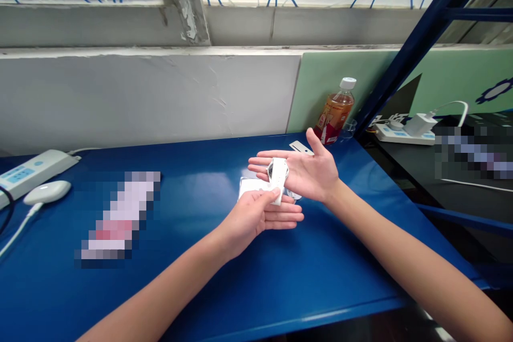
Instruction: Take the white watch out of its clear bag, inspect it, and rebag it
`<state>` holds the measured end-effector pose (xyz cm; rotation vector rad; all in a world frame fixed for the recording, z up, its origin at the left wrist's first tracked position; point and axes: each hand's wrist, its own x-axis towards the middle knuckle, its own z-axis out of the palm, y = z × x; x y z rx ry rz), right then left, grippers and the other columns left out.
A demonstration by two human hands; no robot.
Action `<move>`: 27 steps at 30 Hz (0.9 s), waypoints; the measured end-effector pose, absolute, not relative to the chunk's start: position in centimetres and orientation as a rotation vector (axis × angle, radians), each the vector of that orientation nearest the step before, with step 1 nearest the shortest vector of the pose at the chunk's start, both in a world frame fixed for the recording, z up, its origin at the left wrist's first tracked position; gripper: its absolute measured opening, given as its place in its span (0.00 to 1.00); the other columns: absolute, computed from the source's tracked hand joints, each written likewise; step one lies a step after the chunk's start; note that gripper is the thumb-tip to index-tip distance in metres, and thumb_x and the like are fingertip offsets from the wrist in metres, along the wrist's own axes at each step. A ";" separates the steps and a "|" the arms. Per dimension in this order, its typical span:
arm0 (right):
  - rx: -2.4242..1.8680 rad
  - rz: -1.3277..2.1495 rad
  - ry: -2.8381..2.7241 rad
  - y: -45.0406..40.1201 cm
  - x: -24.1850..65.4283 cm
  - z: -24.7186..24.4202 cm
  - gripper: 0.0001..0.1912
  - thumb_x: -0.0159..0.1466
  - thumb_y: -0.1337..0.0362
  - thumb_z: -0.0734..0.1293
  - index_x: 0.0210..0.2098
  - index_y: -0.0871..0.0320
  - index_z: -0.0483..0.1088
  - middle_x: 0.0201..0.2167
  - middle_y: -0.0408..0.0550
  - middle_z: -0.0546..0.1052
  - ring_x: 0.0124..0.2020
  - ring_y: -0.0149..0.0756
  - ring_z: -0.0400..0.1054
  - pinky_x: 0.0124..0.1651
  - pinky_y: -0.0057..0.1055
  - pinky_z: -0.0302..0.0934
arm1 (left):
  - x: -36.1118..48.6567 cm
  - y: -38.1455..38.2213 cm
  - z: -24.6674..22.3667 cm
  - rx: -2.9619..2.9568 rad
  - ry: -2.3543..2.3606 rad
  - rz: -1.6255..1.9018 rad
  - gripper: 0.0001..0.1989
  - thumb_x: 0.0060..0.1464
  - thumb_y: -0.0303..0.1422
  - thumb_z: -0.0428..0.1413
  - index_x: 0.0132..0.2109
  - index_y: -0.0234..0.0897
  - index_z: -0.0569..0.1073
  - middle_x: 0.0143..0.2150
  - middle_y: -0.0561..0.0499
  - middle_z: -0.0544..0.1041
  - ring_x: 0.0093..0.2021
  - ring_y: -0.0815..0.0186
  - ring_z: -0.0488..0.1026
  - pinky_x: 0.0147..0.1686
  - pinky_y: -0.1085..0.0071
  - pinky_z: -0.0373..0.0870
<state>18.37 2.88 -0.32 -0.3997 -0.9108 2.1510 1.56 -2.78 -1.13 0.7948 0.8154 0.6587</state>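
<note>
My left hand (256, 216) is palm up, its thumb pressing a small white strip-like object (279, 179) against the hand while the other fingers stretch out to the right. A round part with a dark centre shows at the strip's upper end; its exact kind I cannot make out. Just beyond, my right hand (308, 171) lies palm up with fingers extended and thumb spread. The round end of the white object overlaps its fingers; whether it touches them is unclear. A flat white item (250, 186) on the blue desk (192, 278) is partly hidden behind both hands.
A bottle of amber drink (336, 112) stands by the wall, near a white card (300, 147). On the left lie a pixelated phone-shaped item (122, 214), a white power strip (38, 171) and a white oval device (48, 192) with a cable. A blue metal post (409, 43) rises at right.
</note>
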 end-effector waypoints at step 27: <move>-1.026 1.132 -1.933 2.2 20.5 1.0 0.17 0.65 0.53 0.66 0.46 0.58 0.73 0.28 0.47 0.77 0.29 0.40 0.75 0.32 0.34 0.68 | 0.5 -2.0 -0.7 1.135 1.018 0.798 0.21 0.59 0.46 0.54 0.34 0.30 0.77 0.28 0.42 0.80 0.26 0.60 0.78 0.29 0.67 0.74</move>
